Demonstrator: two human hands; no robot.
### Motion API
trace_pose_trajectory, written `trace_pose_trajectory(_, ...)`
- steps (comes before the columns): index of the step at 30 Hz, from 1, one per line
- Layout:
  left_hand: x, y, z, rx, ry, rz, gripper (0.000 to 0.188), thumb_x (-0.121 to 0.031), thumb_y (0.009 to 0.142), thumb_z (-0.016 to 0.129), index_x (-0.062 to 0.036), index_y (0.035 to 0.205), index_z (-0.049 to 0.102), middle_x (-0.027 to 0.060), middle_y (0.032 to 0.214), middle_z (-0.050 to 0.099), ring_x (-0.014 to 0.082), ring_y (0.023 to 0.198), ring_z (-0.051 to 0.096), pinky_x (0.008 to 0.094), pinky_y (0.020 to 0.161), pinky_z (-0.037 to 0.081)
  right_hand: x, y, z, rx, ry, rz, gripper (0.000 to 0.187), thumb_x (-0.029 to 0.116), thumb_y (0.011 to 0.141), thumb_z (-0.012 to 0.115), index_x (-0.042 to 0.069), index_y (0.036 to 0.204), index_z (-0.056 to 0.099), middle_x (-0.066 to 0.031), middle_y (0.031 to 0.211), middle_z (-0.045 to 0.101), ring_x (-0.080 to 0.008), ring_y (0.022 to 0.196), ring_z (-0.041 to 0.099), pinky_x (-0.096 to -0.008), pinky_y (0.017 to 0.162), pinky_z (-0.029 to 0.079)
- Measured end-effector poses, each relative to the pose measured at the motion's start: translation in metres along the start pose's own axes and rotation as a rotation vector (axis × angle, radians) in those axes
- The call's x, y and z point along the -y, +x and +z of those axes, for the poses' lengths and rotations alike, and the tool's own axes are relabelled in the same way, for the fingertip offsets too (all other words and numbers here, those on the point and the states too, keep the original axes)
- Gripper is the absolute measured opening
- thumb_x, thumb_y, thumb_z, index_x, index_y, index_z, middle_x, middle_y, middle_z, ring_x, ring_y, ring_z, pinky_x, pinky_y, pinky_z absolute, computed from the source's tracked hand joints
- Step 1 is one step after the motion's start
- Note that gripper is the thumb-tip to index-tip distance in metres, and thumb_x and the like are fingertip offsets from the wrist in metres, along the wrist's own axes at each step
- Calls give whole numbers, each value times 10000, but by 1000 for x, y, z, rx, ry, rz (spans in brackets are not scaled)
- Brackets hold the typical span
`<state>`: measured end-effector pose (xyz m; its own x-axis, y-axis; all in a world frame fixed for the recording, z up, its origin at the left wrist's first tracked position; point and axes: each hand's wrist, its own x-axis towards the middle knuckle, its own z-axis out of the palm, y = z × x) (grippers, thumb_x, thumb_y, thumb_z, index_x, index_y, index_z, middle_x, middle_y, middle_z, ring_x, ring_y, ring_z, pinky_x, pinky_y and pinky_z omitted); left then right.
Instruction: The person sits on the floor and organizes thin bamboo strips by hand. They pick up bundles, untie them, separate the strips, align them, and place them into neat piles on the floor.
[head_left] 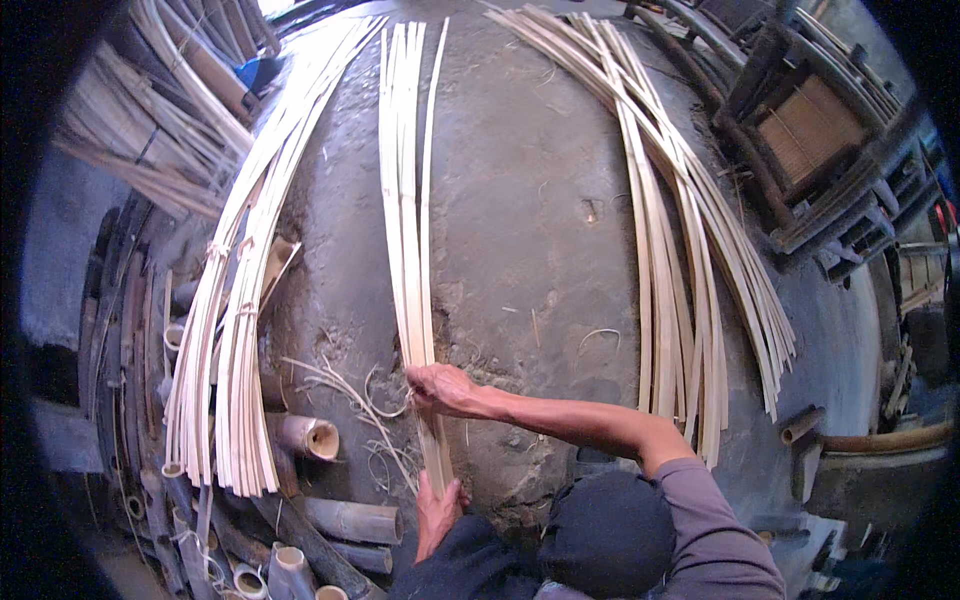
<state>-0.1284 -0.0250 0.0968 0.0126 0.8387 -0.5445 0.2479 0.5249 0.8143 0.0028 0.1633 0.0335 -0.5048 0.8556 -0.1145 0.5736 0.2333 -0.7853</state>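
Head view: your strip bundle (405,230) lies lengthwise on the floor (520,220), roughly mid-floor, its near end down by your knees and the rest running toward the far edge. Your right hand (440,388) is curled closed on it; can't tell if the fingertips are pinching one of the thin strands (348,384) too. Your left hand (438,508) is wrapped around the near end, but some of its fingers are hidden, so no idea how hard it squeezes.

Looks to me like you're gathering and tying. If so, let the left hand do the clamping and square up those near ends first. Then pull the strand snug with the right, keeping it flat and square across so it doesn't creep. One strip (430,150) sits a bit apart along the bundle's right side, so I'd nudge it in before cinching. Also, watch your fingers on those split edges, and don't yank: a thin strand could snap. Spare strands are just beside you, toward the floor's left edge.
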Motion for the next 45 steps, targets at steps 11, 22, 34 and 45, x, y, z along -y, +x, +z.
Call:
trace_pose_trajectory(11,45,11,2,83,-173,-8,265,-72,904,572,-21,1107,408,96,742,597,179,603,622,309,552,525,-11,1,-7,-116,-203,-365,190,129,862,540,10,939,414,-166,720,509,-387,708,573,-471,599,444)
trace_pose_trajectory(22,45,14,0,97,-227,-27,280,-41,900,569,-31,1124,402,94,809,572,185,625,615,302,535,523,-9,23,-27,72,-286,-423,236,240,958,422,9,948,472,-210,758,565,-411,731,630,-489,595,509)
trace_pose_trajectory(34,37,8,2,52,-198,-62,358,-90,918,585,-36,1208,383,89,756,574,164,592,572,289,511,494,-12,-8,33,-335,30,-286,223,262,811,593,59,803,499,-140,719,555,-370,679,529,-477,627,431)
trace_pose_trajectory(45,47,10,7,36,-61,-24,400,-103,912,582,-30,1242,368,98,769,576,181,602,572,302,531,484,-23,-15,43,-546,-93,-254,285,392,764,643,136,855,557,-64,771,622,-279,766,592,-420,651,428)
